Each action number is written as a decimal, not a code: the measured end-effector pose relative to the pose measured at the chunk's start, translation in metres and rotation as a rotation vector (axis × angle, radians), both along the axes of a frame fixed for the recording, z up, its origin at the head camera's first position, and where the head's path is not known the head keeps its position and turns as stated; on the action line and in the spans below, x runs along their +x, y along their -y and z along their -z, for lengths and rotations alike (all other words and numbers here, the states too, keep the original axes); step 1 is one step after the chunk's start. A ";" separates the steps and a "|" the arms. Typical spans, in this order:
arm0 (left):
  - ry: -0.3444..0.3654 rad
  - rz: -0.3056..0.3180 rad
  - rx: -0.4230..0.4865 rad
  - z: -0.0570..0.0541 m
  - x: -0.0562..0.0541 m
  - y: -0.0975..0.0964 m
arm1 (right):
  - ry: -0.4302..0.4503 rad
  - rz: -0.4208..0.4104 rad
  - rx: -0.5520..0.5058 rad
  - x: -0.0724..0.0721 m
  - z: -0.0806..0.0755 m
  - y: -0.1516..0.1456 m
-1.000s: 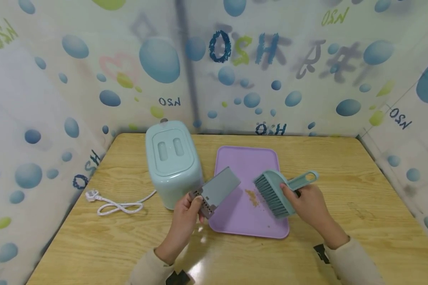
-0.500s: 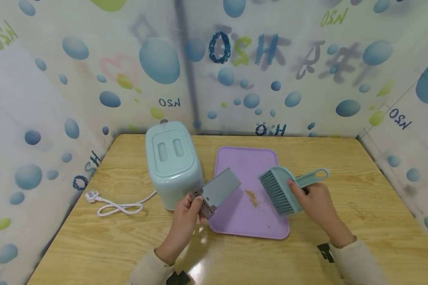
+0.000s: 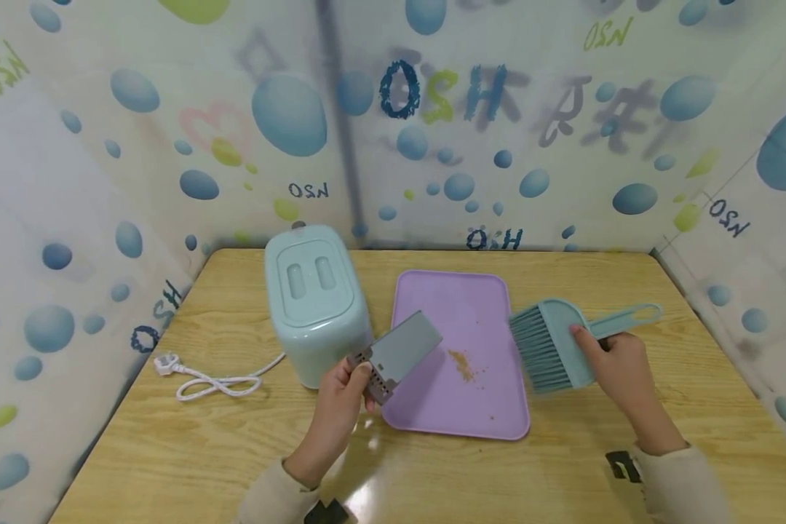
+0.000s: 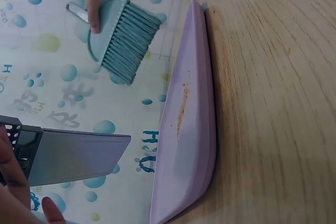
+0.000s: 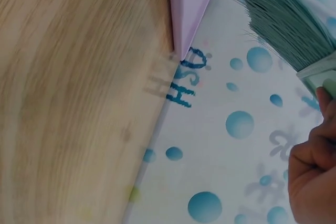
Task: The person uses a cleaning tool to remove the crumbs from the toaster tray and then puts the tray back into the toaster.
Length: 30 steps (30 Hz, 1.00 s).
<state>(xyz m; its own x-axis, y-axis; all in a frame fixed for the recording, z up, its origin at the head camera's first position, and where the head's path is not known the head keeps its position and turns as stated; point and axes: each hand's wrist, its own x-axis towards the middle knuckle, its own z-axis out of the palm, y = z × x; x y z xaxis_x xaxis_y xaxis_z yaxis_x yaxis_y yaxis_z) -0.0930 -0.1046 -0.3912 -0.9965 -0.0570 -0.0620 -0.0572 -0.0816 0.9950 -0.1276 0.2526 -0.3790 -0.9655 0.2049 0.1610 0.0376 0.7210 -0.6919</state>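
Observation:
My left hand (image 3: pixel 340 407) pinches the perforated end of a grey crumb tray (image 3: pixel 406 348), thumb on top. The crumb tray tilts above the left edge of a purple tray (image 3: pixel 445 298). Brown crumbs (image 3: pixel 461 365) lie in a small heap on the purple tray, with a few specks around. My right hand (image 3: pixel 622 371) grips a teal brush (image 3: pixel 566 342) by its handle base, raised just right of the purple tray. Its bristles (image 4: pixel 131 40) hang clear of the tray in the left wrist view. The right wrist view shows my curled fingers beside the brush head.
A light blue toaster (image 3: pixel 317 291) with a closed lid stands left of the purple tray. Its white cord and plug (image 3: pixel 219 382) lie looped on the wooden table (image 3: pixel 190 451). A patterned curtain (image 3: pixel 537 87) backs the table.
My right hand has carried the brush to the right, from over the purple tray to beyond its right edge. My left hand and the crumb tray stay nearly still.

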 end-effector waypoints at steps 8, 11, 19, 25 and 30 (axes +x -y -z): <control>0.016 -0.007 0.006 0.000 0.000 0.000 | 0.101 0.114 -0.102 0.000 0.007 -0.030; 0.019 -0.006 0.011 -0.001 0.000 -0.001 | 0.102 0.164 -0.144 0.002 0.011 -0.040; 0.016 0.003 0.014 -0.001 0.001 -0.001 | 0.154 0.221 -0.222 0.005 0.021 -0.062; 0.023 0.000 0.006 -0.001 0.000 -0.002 | 0.187 0.247 -0.261 0.006 0.025 -0.070; 0.030 0.000 0.004 -0.001 0.001 -0.002 | 0.231 0.239 -0.237 0.005 0.033 -0.075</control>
